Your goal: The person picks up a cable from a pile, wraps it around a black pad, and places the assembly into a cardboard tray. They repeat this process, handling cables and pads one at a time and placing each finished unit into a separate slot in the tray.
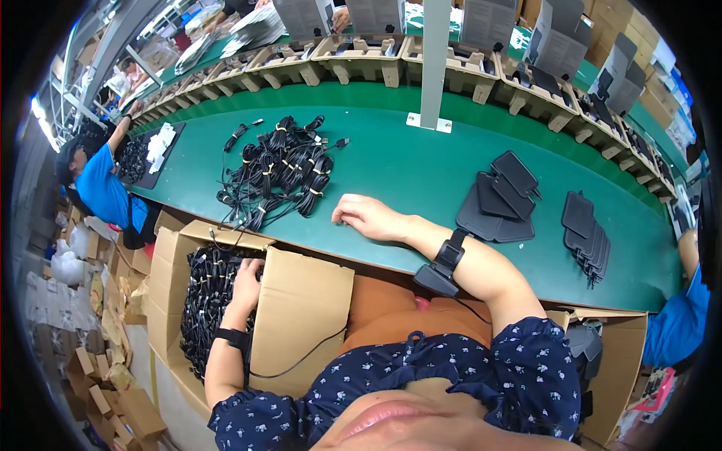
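Down at the left, my left hand (245,284) reaches into an open cardboard box (164,289) full of coiled black cables (210,301). Its fingers bend in among the cables by the box's inner flap; the fingertips are partly hidden. My right hand (368,216) rests on the green table (391,173), loosely curved, with nothing in it. Left of that hand lies a pile of tied black cables (278,169), several with light ties. Flat black stands (500,199) are stacked right of my right forearm, and a fanned row of similar black pieces (587,233) lies farther right.
A white post (432,75) rises from the table's far side. Behind it runs a line of cardboard trays (361,64) with grey upright lids. A person in blue (113,188) works at the left beside a dark tray; another blue sleeve (681,316) shows at the right, near an open box (620,376).
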### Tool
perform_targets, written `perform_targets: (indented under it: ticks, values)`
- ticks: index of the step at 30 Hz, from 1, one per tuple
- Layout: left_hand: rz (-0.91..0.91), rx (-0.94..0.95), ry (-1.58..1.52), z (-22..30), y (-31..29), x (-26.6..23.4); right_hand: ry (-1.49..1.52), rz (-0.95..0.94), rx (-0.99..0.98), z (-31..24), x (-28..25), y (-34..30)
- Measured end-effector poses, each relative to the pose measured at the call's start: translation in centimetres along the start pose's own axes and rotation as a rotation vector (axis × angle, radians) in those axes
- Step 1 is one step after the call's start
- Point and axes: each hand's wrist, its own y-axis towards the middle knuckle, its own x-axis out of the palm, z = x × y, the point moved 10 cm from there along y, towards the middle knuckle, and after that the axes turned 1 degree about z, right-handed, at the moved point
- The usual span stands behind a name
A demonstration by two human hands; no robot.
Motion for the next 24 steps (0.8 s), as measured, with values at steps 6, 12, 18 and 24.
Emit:
perform_targets:
  ticks: [6,12,18,24]
  values:
    - [-0.228,0.008,0.188,-2.4,0.3,2.9,0.022,-0.011,-0.006,0.0,0.1,0.1]
    - [-0.074,0.004,0.028,-2.6,0.3,2.3,0.039,-0.012,-0.001,0.2,0.0,0.0]
    - [-0.125,-0.007,-0.05,-3.2,0.5,2.6,0.044,-0.023,0.012,0.6,-0.1,-0.2]
    - [-0.191,0.071,0.113,-7.7,2.3,7.0,0.05,-0.038,-0.005,0.2,0.2,0.3]
